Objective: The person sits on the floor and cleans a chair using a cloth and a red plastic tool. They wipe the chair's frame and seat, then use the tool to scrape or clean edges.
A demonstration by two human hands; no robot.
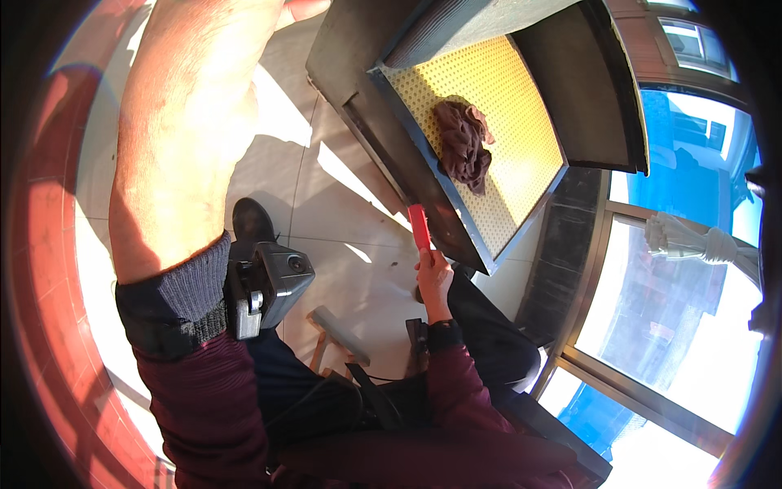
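My left forearm reaches up the left side. My left hand [238, 36] is overexposed and cut off by the top edge, with part of a thumb or finger showing; what it touches is hidden. Lower down, my right hand [434, 280] grips a narrow red bar-shaped tool [420, 226], its far end beside the lower edge of a dark, box-like housing [400, 165]. Inside the housing is a yellow perforated panel [519, 116]. A crumpled brown cloth [463, 143] lies on that panel. A grey ribbed sheet [482, 27] hangs over its upper part.
A small black camera device [281, 284] is strapped to my left wrist. Below are a black shoe [252, 220] and a small wooden stool [337, 336] on pale floor tiles [366, 287]. Framed windows [660, 318] and a tied white curtain [690, 241] stand at right.
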